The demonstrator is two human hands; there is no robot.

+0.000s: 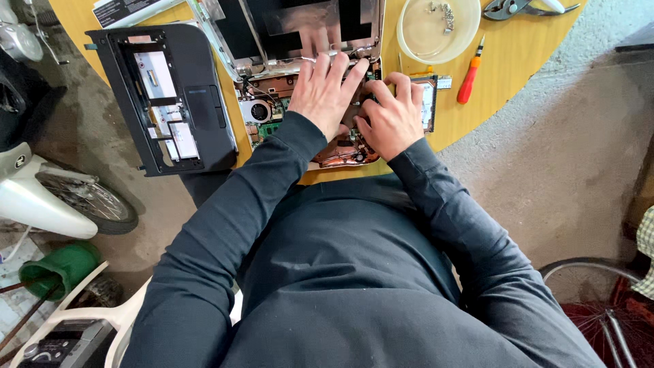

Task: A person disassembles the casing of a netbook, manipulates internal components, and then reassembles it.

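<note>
Left hand (325, 92) lies spread flat on the bare laptop board (272, 112); right hand (392, 116) curls, seemingly pinching something.

- I have one view only, from a camera worn on the person's head, so no second view overlaps it.
- I look steeply down past the chest and both dark sleeves, which fill the lower half of the picture.
- The camera faces forward over a round wooden table (504, 102), whose far edge runs out of the top of the picture.
- I am close: the left hand (325, 92) and right hand (390, 117) sit just above centre, on an opened laptop base (272, 109).
- Wide framing takes in concrete floor on both sides, a scooter wheel (92, 201) at left and a bicycle wheel (599, 307) at lower right.
</note>
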